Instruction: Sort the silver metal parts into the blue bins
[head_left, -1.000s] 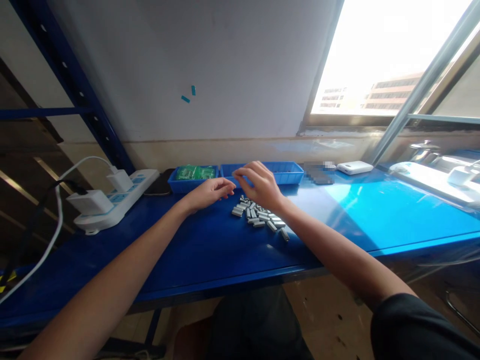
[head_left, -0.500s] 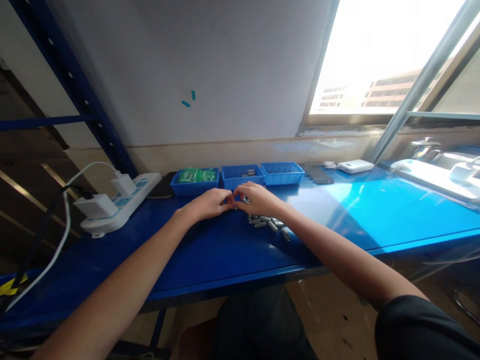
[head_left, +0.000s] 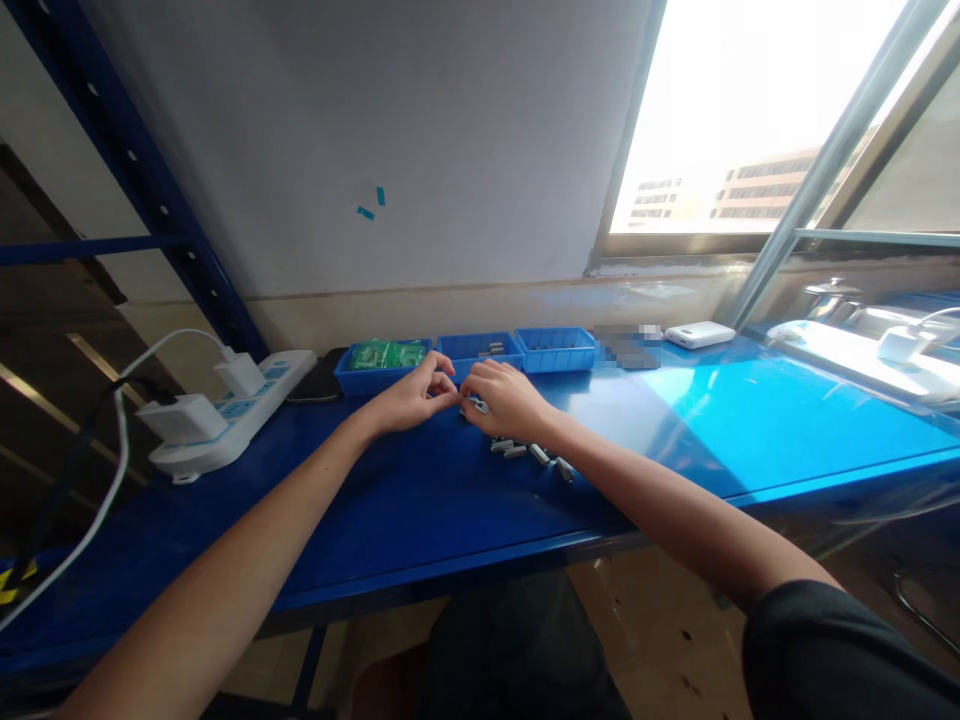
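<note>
My right hand (head_left: 504, 396) is closed with its fingers bent round a small silvery metal cylinder (head_left: 477, 405), which shows in part beneath the fingertips. Just left of it, my left hand (head_left: 414, 398) has its thumb and a finger drawn close together at the right hand's fingertips, while the index finger is raised. Whatever sits between those left fingertips is too small to make out. Several loose metal cylinders (head_left: 538, 454) lie on the blue table (head_left: 420, 510) below my right hand and wrist.
Behind my hands stand a blue bin of green packets (head_left: 388, 353), a middle bin (head_left: 471, 347) with several metal cylinders, and a right bin (head_left: 555, 350) with small parts. A power strip (head_left: 244, 420) with plugged-in chargers lies left. A white box-shaped device (head_left: 699, 335) is at back right.
The view has shifted slightly. My left index finger has lifted away from the pinch, and the hands are a little further apart. More of the cylinder under my right fingers shows.
</note>
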